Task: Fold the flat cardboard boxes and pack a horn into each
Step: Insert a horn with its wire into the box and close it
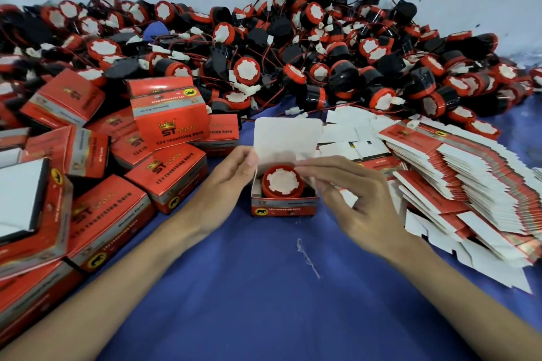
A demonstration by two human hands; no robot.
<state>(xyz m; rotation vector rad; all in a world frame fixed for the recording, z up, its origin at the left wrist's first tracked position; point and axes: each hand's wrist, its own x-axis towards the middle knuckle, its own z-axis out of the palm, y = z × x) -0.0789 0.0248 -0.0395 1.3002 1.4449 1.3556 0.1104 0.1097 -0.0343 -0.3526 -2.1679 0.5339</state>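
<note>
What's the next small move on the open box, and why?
Probably fold the lid down and tuck it. The horn already sits inside the box, the lid stands upright, the left hand grips the box's left side, and the right hand reaches its right side, fingers blurred.
</note>
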